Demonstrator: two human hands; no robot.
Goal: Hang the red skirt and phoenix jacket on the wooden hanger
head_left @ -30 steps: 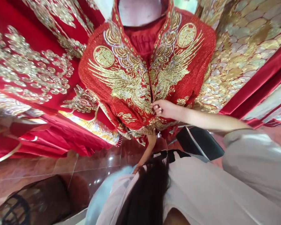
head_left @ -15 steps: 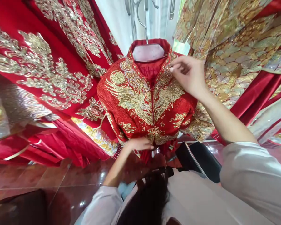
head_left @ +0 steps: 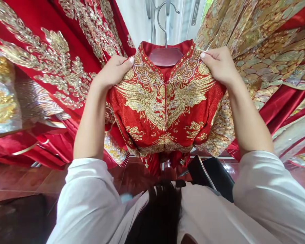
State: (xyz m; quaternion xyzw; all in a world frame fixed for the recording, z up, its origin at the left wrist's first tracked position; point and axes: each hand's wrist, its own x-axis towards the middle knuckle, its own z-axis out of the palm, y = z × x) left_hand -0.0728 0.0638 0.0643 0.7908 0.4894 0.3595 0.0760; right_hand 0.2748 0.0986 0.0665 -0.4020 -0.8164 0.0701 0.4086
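Note:
In front of me hangs a red jacket (head_left: pixel 152 123) with gold embroidery of spread wings, its stand collar trimmed with gold studs. It hangs on a hanger (head_left: pixel 165 57) whose metal hook rises above the neck opening. My left hand (head_left: pixel 114 71) grips the jacket's shoulder on the left side, thumb on top of the cloth. On the opposite shoulder my right hand (head_left: pixel 220 64) pinches the fabric the same way. Both hands are closed, and the fingers under the cloth are hidden. Between them the jacket's front is spread flat, closed along the middle.
A red garment with silver-gold beadwork (head_left: pixel 63 64) hangs at left. Gold scale-patterned cloth (head_left: pixel 256 64) hangs at right. Below, a black object (head_left: pixel 217 176) with a pale edge stands on the glossy reddish tiled floor (head_left: pixel 132 176). A door handle (head_left: pixel 195 13) shows behind.
My left hand has risen from the jacket's hem to its left shoulder and taken hold. My right hand has moved from the collar out to the right shoulder and gripped it.

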